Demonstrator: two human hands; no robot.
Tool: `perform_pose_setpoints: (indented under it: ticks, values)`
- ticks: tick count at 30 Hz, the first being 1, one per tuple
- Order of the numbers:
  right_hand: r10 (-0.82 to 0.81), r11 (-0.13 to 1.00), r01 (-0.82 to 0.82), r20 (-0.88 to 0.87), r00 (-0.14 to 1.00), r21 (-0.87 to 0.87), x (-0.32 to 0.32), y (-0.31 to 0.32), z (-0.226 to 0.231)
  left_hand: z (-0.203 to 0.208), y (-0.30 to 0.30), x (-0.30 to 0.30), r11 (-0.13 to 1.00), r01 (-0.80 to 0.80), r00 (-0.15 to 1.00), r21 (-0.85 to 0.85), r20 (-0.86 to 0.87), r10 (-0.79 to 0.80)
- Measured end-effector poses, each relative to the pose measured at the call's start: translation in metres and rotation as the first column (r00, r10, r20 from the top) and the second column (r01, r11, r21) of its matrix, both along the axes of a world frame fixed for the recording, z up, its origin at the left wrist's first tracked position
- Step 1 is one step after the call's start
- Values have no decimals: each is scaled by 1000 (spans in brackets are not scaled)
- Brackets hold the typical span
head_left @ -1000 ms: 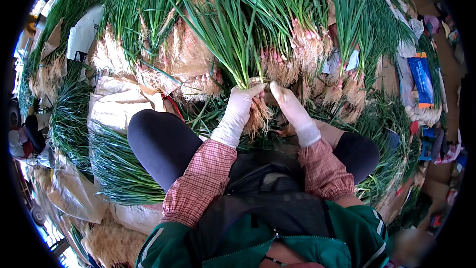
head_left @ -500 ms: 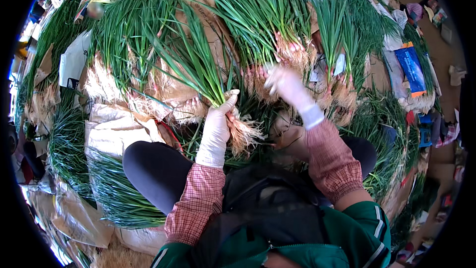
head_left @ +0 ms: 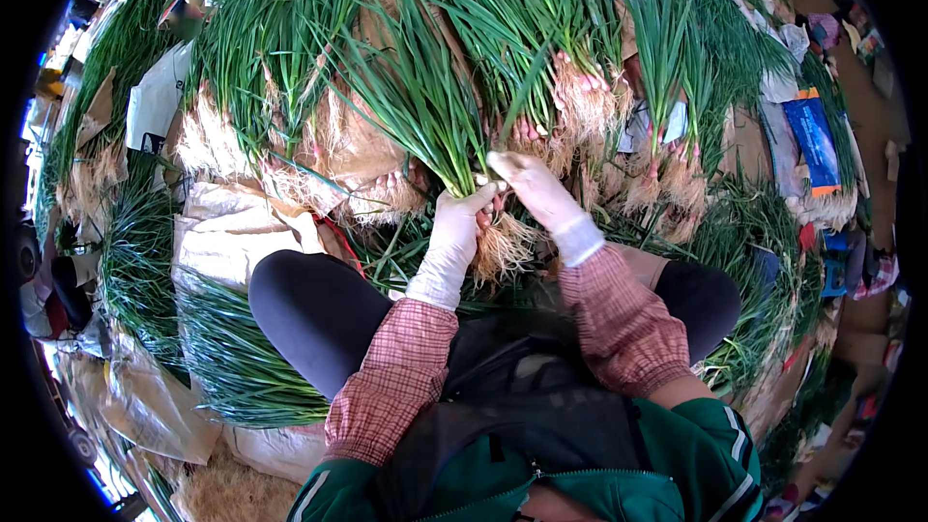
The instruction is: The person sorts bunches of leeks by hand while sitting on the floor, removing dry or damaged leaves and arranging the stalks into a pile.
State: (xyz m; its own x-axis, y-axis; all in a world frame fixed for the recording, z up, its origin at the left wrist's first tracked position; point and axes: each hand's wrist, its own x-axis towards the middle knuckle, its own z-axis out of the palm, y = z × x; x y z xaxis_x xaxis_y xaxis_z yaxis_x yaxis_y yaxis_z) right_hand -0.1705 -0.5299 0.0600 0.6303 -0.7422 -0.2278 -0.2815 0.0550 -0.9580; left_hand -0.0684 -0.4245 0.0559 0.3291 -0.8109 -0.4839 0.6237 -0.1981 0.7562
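My left hand, in a white glove, is closed around a bunch of green garlic just above its bulbs. The long leaves fan out away from me, and the pale roots hang out below the grip toward my lap. Touching the bunch from the right is my gloved right hand, its fingers pinched around a garlic stalk at the bunch's neck. The fingertips partly hide that stalk. Beyond the right hand lies a pile of green garlic, with pinkish bulbs and tangled roots facing me.
More garlic heaps lie at the left and right. Beside my left knee are a folded tan sack and a bundle of leaves. A blue and orange packet lies at the far right, a white bag at the left.
My right hand has come from the pile back to the bunch, with a stalk in its fingers. My left hand has shifted slightly right with the bunch. The whole view has shifted a little.
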Motion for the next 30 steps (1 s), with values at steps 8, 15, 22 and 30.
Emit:
perform_pose_setpoints:
  ticks: [8,15,22,30]
  values:
    - [-521,639,97,337,784,763,22,25,-28,7,5,1,991,-117,985,-61,123,123]
    - [-236,971,238,-88,968,13,-35,-3,-49,38,10,22,970,-229,952,-86,186,242]
    - [-294,943,236,-252,922,-235,-23,-55,32,23,8,28,969,-81,946,-233,-324,1]
    - [199,743,-427,-441,876,-515,-33,9,32,1,-11,7,999,-24,999,-27,-45,23]
